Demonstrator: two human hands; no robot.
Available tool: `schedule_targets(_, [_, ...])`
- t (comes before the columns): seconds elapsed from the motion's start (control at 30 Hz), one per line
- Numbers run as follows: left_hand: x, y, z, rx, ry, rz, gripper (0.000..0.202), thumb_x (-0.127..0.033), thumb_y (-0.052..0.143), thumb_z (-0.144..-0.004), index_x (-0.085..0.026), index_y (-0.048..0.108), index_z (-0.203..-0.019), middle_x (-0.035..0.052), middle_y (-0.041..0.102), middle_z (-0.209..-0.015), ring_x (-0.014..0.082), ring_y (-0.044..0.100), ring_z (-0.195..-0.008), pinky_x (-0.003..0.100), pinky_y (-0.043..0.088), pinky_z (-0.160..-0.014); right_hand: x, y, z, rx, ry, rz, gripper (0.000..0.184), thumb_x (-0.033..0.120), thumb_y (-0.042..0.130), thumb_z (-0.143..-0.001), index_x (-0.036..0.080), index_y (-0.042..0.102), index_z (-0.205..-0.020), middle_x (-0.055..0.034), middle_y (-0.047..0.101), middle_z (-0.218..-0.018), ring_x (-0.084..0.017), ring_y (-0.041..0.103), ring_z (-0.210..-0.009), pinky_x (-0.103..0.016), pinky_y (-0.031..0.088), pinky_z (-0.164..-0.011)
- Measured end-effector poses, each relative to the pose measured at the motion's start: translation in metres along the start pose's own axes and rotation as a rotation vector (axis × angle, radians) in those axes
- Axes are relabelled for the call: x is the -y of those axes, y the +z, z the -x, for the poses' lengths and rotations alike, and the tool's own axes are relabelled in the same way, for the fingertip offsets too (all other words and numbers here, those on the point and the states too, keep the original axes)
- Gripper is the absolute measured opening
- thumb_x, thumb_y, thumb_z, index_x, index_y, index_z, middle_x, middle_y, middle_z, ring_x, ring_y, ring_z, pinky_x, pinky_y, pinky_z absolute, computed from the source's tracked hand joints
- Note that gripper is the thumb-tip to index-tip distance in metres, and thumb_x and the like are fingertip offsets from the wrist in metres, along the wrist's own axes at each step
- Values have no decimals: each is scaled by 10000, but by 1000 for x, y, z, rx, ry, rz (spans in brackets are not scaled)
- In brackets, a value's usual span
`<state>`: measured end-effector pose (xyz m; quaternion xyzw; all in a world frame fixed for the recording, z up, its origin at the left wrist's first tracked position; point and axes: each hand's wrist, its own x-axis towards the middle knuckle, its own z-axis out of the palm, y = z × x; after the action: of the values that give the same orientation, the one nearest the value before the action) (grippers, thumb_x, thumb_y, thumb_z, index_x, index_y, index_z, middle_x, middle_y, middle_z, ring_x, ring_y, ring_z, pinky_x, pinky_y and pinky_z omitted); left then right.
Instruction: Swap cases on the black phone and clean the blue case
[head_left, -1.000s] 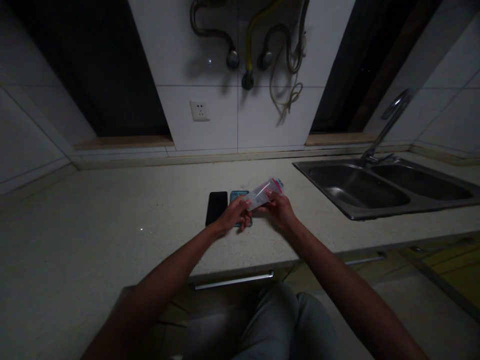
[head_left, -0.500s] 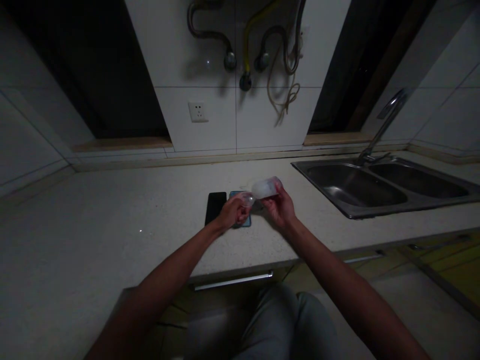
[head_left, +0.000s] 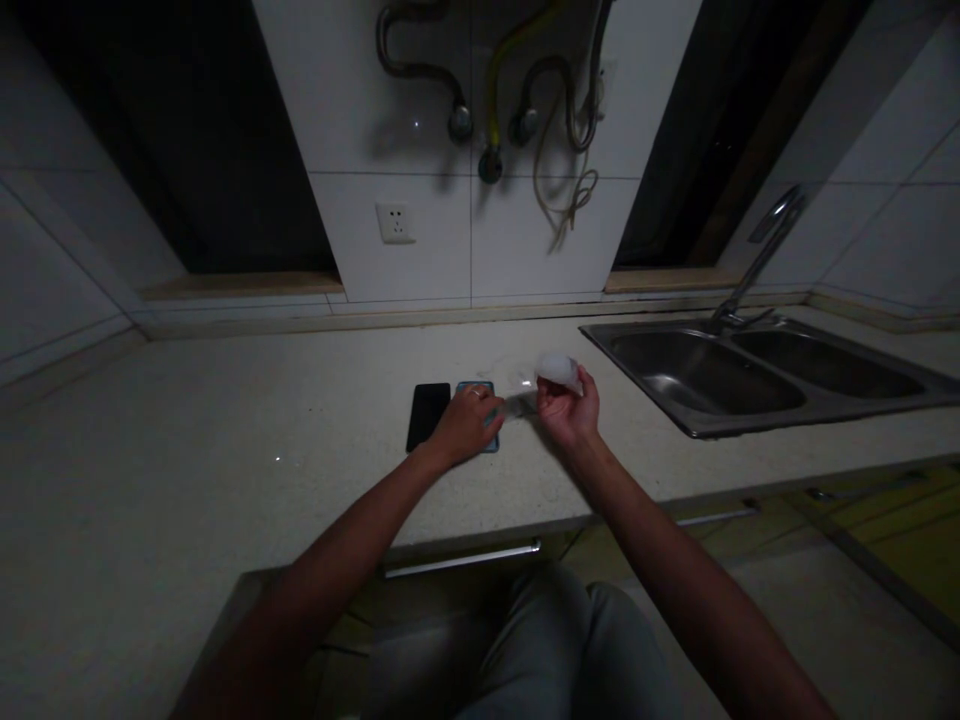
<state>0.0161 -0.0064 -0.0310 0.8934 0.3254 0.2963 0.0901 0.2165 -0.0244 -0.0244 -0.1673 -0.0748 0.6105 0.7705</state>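
My right hand (head_left: 570,408) is closed around a whitish, translucent, rounded plastic object (head_left: 556,367), tilted above the counter; its exact kind is too dim to make out. Left of it, a clear, shiny plastic piece (head_left: 523,383) catches the light, with a dark shadow below. My left hand (head_left: 466,420) is palm down, fingers curled, its fingertips at the near edge of the clear piece. Under this hand lies a phone-sized slab with a blue edge (head_left: 491,446), mostly covered. A black phone (head_left: 427,415) lies flat beside it on the left.
The pale countertop (head_left: 337,400) runs across the view. A double steel sink (head_left: 697,425) with a tap (head_left: 750,262) is at the right. Hoses (head_left: 491,90) hang on the tiled wall near a socket (head_left: 394,223). A drawer handle (head_left: 461,560) lies below the counter edge.
My right hand has shifted slightly right and turned the whitish object more upright. My left hand has turned palm down over the blue-edged slab, and the gap between the hands has widened.
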Motion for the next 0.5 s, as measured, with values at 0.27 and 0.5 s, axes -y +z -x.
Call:
schedule_targets(0.27, [-8,15,-20,88,-55,-49,143,-332,714,-801,-213,759,-867,129,629,-1119,318,492,-1152,495,351,-1005,1,1,1,-30,-6,38,158,344,626,-800,232,638,-911,7,733,-754,-161,676,-636,-227,493,-445])
schedule_targets(0.5, [-4,16,-30,51,-54,66,133,-176,613,-835,-189,732,-779,120,650,-1045,278,534,-1087,458,377,-996,0,-4,-4,-10,-21,15,156,361,616,-795,224,619,-871,20,717,-728,-147,646,-599,-250,500,-498])
